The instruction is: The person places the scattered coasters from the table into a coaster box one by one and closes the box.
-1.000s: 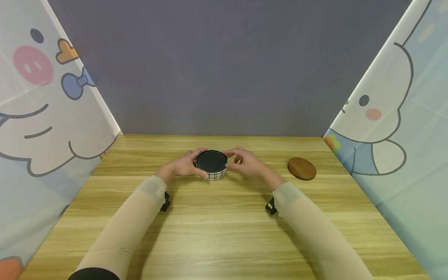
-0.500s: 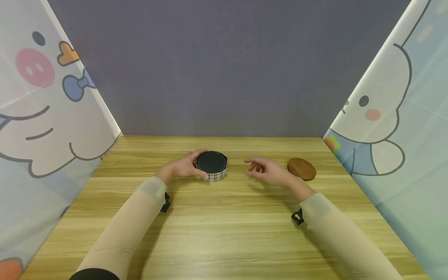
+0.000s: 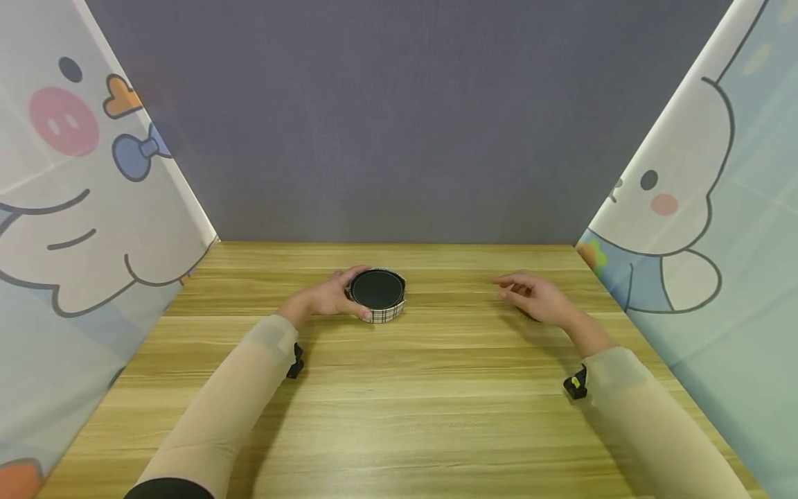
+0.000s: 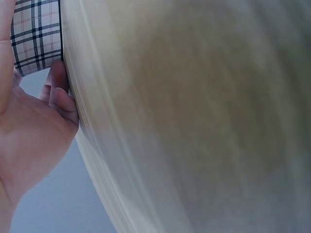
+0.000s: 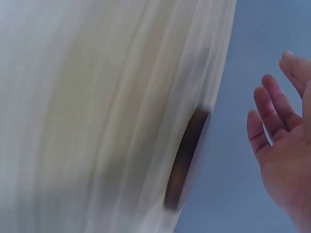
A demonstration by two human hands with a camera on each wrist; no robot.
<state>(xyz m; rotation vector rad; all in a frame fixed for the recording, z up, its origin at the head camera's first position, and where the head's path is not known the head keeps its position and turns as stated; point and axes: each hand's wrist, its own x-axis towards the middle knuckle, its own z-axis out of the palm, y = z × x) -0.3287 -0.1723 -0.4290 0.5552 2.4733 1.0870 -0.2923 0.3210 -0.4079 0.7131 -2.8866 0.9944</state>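
Note:
A short round box (image 3: 377, 290) with a black top and plaid sides stands on the wooden table. My left hand (image 3: 327, 296) holds it from the left, thumb along the front and fingers at the far side. In the left wrist view its plaid side (image 4: 36, 36) shows beside the palm, the rest cut off by the frame. My right hand (image 3: 537, 299) hovers on the right, fingers apart and nothing between them. Below it lies a brown wooden disc (image 5: 187, 160), clear in the right wrist view but almost wholly hidden by the hand in the head view.
The wood-grain table (image 3: 399, 402) runs back to a grey wall (image 3: 399, 125). Cartoon-printed panels (image 3: 704, 229) close it in on the left and right.
My right hand has left the round box and moved right until it covers the wooden disc in the head view. The left hand and the box have stayed in place.

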